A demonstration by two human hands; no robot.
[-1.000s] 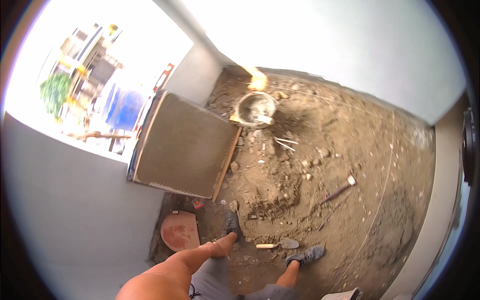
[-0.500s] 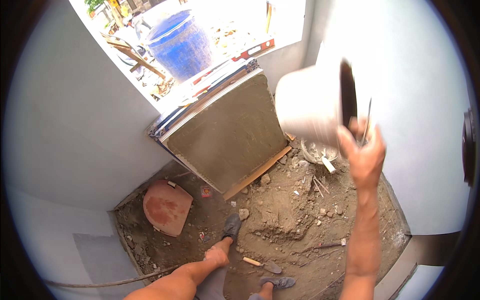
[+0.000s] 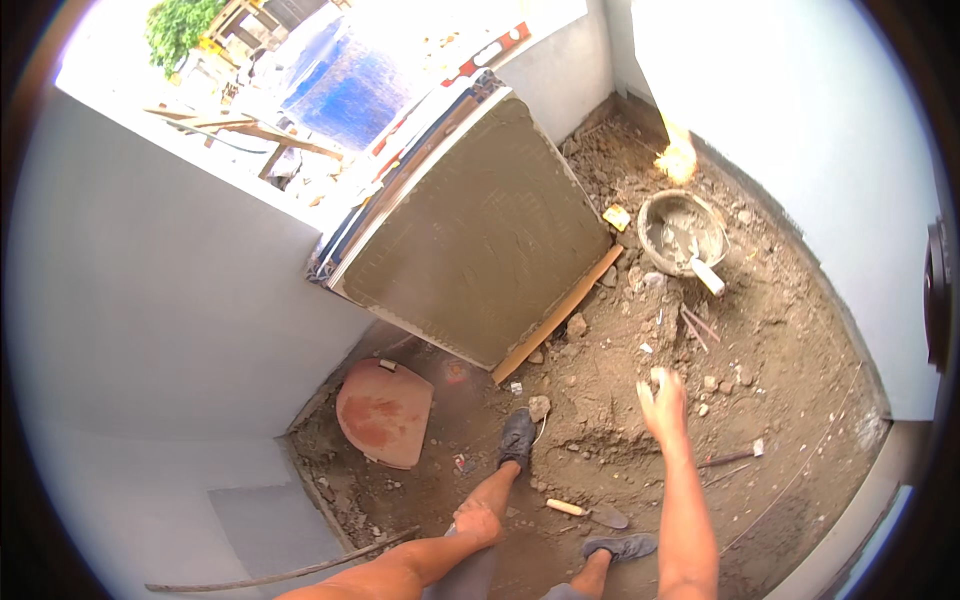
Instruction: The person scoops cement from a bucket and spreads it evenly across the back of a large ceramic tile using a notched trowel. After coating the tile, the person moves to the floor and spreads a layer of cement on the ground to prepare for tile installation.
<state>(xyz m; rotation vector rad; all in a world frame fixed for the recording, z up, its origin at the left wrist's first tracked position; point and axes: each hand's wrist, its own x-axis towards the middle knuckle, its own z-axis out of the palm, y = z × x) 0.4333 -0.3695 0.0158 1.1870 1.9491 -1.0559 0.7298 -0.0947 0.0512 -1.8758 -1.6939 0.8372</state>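
My right hand (image 3: 663, 408) hovers over the dirt floor with its fingers loosely bent and apart, nothing in them. My left hand (image 3: 478, 522) is closed around my bent left leg (image 3: 497, 480). Between my feet lies a trowel (image 3: 603, 515) with a wooden handle. Ahead stands a large tile (image 3: 480, 230), its face coated with grey mortar, leaning on a stack at the wall opening. To its right sits a round mortar tub (image 3: 655, 262) with a white-handled tool inside. The white bucket is out of view.
A pinkish rounded panel (image 3: 385, 413) lies at left near the wall. A dark-handled tool (image 3: 735, 455) and stones lie to the right. A long stick (image 3: 285, 577) crosses the lower left. A red level (image 3: 487, 52) and blue barrel (image 3: 345, 85) are at the opening.
The white bucket has left my right hand and the view. That hand has come down and nearer. The view has shifted, while my left hand stays on my leg.
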